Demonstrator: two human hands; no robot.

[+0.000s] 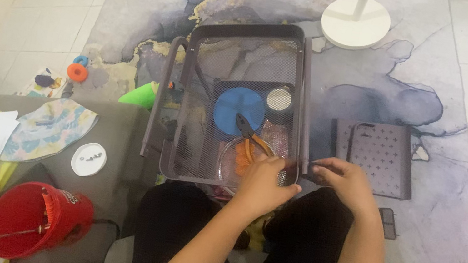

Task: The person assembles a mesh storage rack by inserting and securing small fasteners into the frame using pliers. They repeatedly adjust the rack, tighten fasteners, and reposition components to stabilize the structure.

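- We see the left hand (263, 184) reaching forward from the lap, its back turned up, fingers curled together over the near rim of the mesh basket (240, 56); whether they pinch anything underneath, we cannot tell.
- We see the right hand (345, 180) at the basket's near right corner, fingers bent and closed on the lower end of the grey side rail (306, 99).
- The mesh basket is dark grey metal, rectangular with rounded corners, and lies on the marbled grey-blue rug (417, 99) just in front of the knees.
- Through the mesh we see a blue disc (238, 105), a small round white-topped container (279, 99) and pliers (252, 138) with orange handles.
- A flat dark grey panel (379, 156) with small star-shaped perforations lies on the rug to the right, apart from the basket.
- A red bucket (31, 227) stands at lower left, a thin tool inside it.
- A white round lid (88, 159) holding small dark screws rests on the grey cushion nearby.
- A white round stand base (355, 22) sits at the rug's far edge.
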